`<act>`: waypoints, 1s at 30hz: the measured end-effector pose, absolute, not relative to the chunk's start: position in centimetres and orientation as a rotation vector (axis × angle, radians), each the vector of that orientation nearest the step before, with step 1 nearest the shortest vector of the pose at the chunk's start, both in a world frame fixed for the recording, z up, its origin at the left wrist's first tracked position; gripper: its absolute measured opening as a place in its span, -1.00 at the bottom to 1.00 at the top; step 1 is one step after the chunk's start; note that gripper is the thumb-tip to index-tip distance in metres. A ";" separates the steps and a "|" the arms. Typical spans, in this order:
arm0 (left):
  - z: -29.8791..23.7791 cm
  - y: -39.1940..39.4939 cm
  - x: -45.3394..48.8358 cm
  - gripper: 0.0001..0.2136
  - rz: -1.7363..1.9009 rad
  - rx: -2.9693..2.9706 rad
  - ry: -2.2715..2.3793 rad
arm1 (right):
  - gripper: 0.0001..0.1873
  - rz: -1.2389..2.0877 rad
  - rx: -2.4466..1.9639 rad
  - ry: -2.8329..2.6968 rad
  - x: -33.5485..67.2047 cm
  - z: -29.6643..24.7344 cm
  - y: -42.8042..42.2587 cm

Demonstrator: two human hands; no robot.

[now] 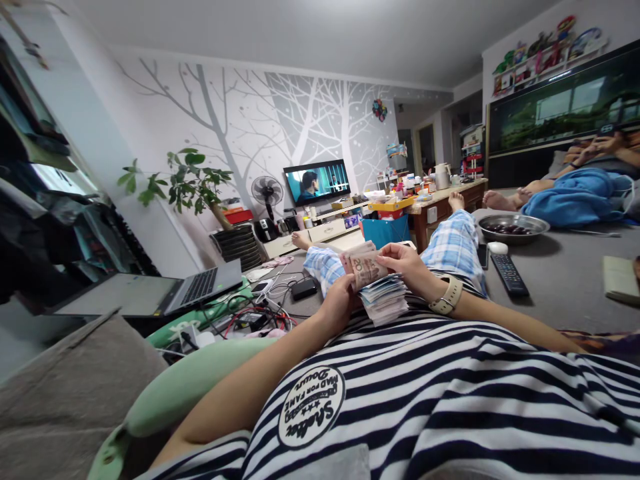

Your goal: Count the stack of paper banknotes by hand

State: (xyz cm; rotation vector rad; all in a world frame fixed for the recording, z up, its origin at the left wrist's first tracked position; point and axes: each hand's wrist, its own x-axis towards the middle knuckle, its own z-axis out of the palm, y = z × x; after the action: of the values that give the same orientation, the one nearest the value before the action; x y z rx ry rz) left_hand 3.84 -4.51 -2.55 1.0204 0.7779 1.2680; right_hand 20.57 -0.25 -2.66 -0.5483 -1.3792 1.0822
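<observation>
Above my striped shirt, my left hand (339, 303) is closed on the near left edge of some banknotes (367, 268), brownish and marked 20. My right hand (407, 268) pinches the top right edge of the same notes with thumb and fingers. Just below them, a thick pile of bluish and pale notes (385, 300) rests on my belly, its edges fanned towards me. A cream watch (447, 295) is on my right wrist. The inner fingers of my left hand are partly hidden.
To the right lie a remote control (509, 275), a white mouse (497, 247) and a metal bowl (514, 229) of dark round fruit. Leftward are an open laptop (200, 287) and tangled cables (255, 313). Another person's legs rest near a blue cloth (575, 197) at far right.
</observation>
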 end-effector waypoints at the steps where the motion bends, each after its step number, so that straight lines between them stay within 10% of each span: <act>1: -2.5 -4.5 3.8 -0.81 1.273 1.022 0.786 | -0.57 1.088 -0.547 -1.378 20.6 -2.7 -0.2; 30: -3.6 -2.3 4.1 -0.77 1.523 0.977 0.673 | -0.55 1.010 -0.452 -1.414 20.3 -2.7 -0.6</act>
State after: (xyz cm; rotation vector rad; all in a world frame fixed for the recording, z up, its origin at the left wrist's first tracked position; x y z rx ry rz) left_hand 4.05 -2.34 -3.60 0.9771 0.6735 1.5229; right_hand 20.28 -0.61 -2.72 -0.4520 -1.4145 1.0096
